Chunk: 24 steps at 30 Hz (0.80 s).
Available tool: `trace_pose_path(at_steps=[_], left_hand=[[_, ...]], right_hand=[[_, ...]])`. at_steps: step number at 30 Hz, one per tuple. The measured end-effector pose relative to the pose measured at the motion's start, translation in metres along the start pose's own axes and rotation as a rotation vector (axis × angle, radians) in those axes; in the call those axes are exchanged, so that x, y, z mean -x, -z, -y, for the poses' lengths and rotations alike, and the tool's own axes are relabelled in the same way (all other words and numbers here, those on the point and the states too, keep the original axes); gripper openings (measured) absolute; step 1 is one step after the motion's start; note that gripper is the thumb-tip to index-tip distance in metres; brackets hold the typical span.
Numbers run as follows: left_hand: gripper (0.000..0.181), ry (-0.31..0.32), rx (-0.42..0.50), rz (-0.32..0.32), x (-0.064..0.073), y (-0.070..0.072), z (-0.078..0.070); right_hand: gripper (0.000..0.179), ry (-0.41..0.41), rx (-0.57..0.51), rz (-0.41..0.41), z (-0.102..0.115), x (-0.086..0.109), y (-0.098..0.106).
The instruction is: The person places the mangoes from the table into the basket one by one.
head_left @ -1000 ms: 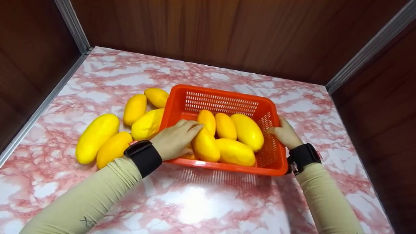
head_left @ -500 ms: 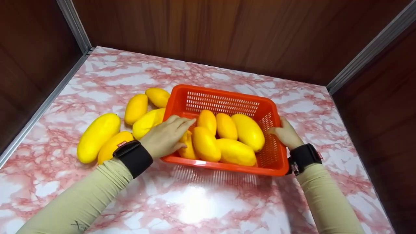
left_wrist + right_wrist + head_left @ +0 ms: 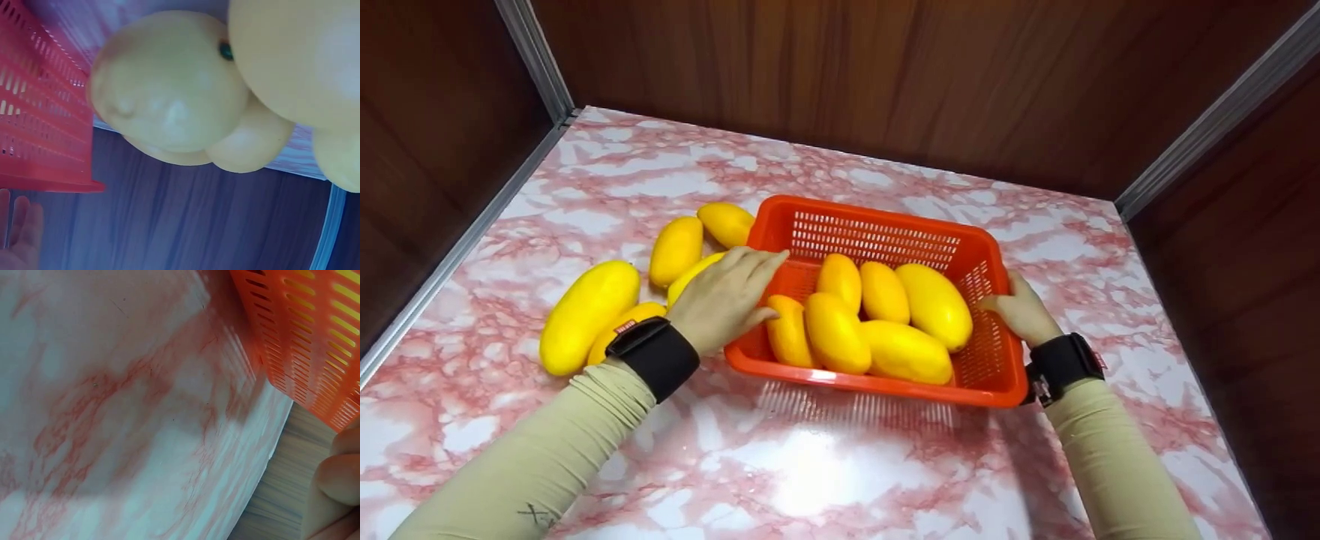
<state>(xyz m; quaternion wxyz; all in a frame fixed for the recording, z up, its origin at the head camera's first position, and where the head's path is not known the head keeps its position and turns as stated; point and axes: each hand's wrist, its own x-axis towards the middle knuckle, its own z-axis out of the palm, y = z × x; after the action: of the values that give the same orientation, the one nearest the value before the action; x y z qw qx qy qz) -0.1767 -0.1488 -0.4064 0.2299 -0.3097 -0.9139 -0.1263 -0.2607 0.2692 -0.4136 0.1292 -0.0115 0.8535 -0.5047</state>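
Note:
A red plastic basket (image 3: pixel 885 388) with slotted walls stands on the marbled table, several yellow mangoes (image 3: pixel 909 351) lying inside it. My right hand (image 3: pixel 1021 309) grips the basket's right rim, thumb on the inner side. Over the left rim my left hand (image 3: pixel 727 300) hovers with fingers extended and nothing held. Its thumb tip is close to the leftmost mango (image 3: pixel 789 331) in the basket. Outside, left of the basket, lie several more mangoes, among them a large one (image 3: pixel 589 319); my left hand and wrist partly cover two of them. In the left wrist view a mango (image 3: pixel 169 84) sits beside the basket wall (image 3: pixel 45 129).
The pink-and-white marbled table (image 3: pixel 810 472) is bounded by dark wood panels (image 3: pixel 840 75) at the back and both sides. Metal strips (image 3: pixel 536 60) run along the corners. One mango (image 3: pixel 725 223) lies against the basket's far left corner.
My left hand has drawn back leftward from inside the basket to its left rim, uncovering the leftmost mango there. My right hand keeps its grip on the right rim.

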Motion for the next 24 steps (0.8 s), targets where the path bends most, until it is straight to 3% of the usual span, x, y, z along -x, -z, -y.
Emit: trace_pose_path(at_steps=[3, 7, 10, 18, 24], left_hand=[[0.073, 0.021, -0.015, -0.019, 0.000, 0.000, 0.003], [0.052, 0.049, -0.052, -0.048, 0.000, -0.002, 0.008], [0.045, 0.091, -0.057, -0.042, 0.002, -0.003, 0.013], [0.043, 0.199, -0.045, -0.024, 0.006, -0.003, 0.022], [0.057, 0.336, -0.077, 0.061, 0.010, -0.006, 0.029]], right_hand=[[0.058, 0.005, -0.012, 0.006, 0.000, 0.000, 0.001], [0.059, 0.002, 0.011, -0.006, 0.001, 0.000, 0.000], [0.060, -0.005, 0.033, -0.016, 0.002, 0.001, 0.000], [0.060, -0.006, 0.022, -0.012, 0.002, 0.001, 0.000], [0.057, 0.011, 0.002, -0.001, 0.001, 0.001, -0.001]])
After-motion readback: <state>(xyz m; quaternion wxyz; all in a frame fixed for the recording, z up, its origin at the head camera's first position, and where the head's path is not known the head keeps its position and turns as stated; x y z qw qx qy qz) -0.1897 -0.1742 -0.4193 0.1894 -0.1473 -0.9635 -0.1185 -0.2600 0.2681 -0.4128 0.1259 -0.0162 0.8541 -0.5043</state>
